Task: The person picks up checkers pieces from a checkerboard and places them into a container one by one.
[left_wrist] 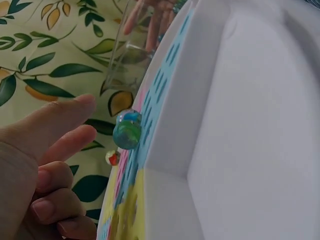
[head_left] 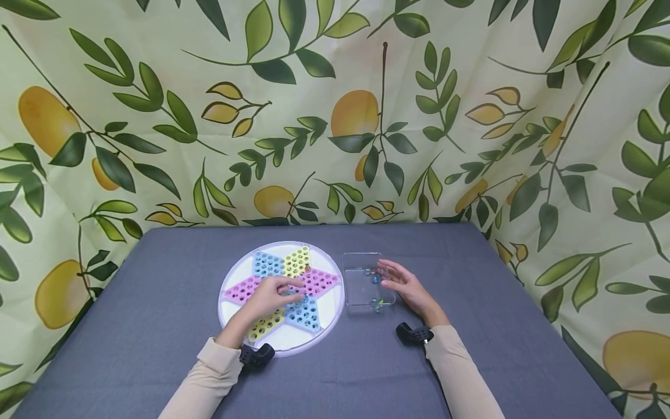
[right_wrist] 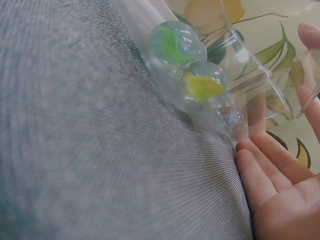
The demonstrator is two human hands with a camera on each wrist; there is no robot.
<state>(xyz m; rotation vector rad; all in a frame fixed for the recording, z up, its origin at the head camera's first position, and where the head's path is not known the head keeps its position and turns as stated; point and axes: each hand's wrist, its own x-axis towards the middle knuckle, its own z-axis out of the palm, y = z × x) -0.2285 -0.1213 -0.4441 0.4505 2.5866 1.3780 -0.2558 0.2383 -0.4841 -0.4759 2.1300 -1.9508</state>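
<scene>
My left hand [head_left: 271, 297] hovers above the round white Chinese checkers board [head_left: 328, 319], whose star has blue, yellow and pink points. In the left wrist view its fingers are loosely bent and hold nothing. Beside them, a green marble [left_wrist: 127, 135] and a blue marble [left_wrist: 130, 116] sit on the board, with a small red-and-white marble [left_wrist: 113, 158] farther off. My right hand [head_left: 413, 289] rests its fingers against the right side of a clear box [head_left: 360, 294]. Inside that box lie several glass marbles, including a green-swirled one [right_wrist: 174, 44] and a yellow-swirled one [right_wrist: 205, 82].
A grey cloth [head_left: 141, 326] covers the table. Behind and to the right hangs a curtain [head_left: 314, 145] with a leaf and fruit print. The clear box stands close to the board's right rim. Dark straps with cameras [head_left: 256, 356] sit on both wrists.
</scene>
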